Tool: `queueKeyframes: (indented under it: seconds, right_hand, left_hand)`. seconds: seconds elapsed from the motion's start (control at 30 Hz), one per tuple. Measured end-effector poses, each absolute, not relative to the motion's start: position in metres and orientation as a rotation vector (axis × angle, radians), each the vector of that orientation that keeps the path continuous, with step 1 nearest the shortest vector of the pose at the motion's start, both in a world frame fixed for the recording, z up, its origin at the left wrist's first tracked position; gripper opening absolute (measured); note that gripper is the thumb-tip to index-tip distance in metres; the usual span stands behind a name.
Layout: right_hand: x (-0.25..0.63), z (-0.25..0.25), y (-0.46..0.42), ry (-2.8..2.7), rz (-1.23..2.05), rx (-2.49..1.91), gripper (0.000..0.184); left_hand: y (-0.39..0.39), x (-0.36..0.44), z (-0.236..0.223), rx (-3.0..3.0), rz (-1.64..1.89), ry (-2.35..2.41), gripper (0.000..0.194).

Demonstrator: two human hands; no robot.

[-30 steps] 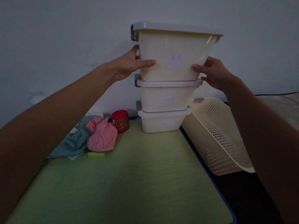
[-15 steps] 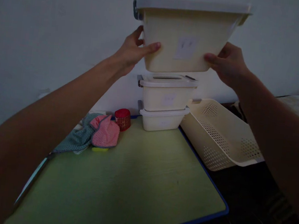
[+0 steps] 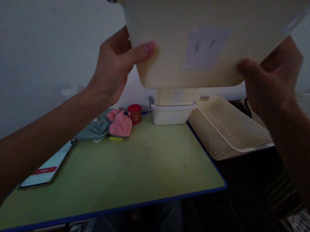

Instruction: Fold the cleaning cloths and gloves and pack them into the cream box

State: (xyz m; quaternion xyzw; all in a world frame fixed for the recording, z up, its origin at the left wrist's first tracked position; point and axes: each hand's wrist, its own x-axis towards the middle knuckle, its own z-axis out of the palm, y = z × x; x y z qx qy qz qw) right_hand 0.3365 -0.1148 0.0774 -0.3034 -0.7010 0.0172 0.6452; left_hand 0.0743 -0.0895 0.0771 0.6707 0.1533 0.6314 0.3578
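Observation:
Raised high in front of me is a large cream storage box (image 3: 174,40) with a handwritten paper label on its front; its top runs out of view. My left hand (image 3: 113,60) grips its left side, thumb pressed on the front face. On the opposite side my right hand (image 3: 275,73) holds it the same way, fingers hidden behind. Beyond and below the raised box, two smaller cream boxes stand stacked at the table's back edge: the upper box (image 3: 177,97), partly covered, and the lower box (image 3: 171,115).
The green table (image 3: 138,173) has a blue rim. On its left lie a phone (image 3: 48,165), grey-green and pink cloths (image 3: 121,123) and a red round container (image 3: 134,114). Right of the table sits a cream perforated basket (image 3: 219,137). A white wall rises behind.
The large box has come closer to me, with both hands still on it, and now hides most of the upper stacked box. More of the phone and the table's front edge shows.

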Motion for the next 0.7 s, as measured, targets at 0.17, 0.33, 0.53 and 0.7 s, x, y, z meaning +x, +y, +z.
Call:
queueKeyframes:
  seconds: [0.17,0.33,0.53,0.7]
  right_hand:
    - [0.32,0.021,-0.146,-1.534,0.212,-0.775,0.048]
    - [0.306,-0.043,-0.16,-1.451,0.364,-0.914,0.058]
    - [0.301,-0.107,-0.148,-1.419,0.503,-1.062,0.065]
    - [0.295,-0.139,-0.136,-1.398,0.584,-1.115,0.071]
  left_hand:
    - [-0.108,0.057,0.002,1.66,1.759,0.435,0.027]
    - [-0.113,0.036,-0.059,1.553,1.586,0.671,0.027]
    - [-0.111,0.025,-0.096,1.457,1.452,0.818,0.042]
    - [-0.094,0.019,-0.134,1.465,1.397,0.874,0.053]
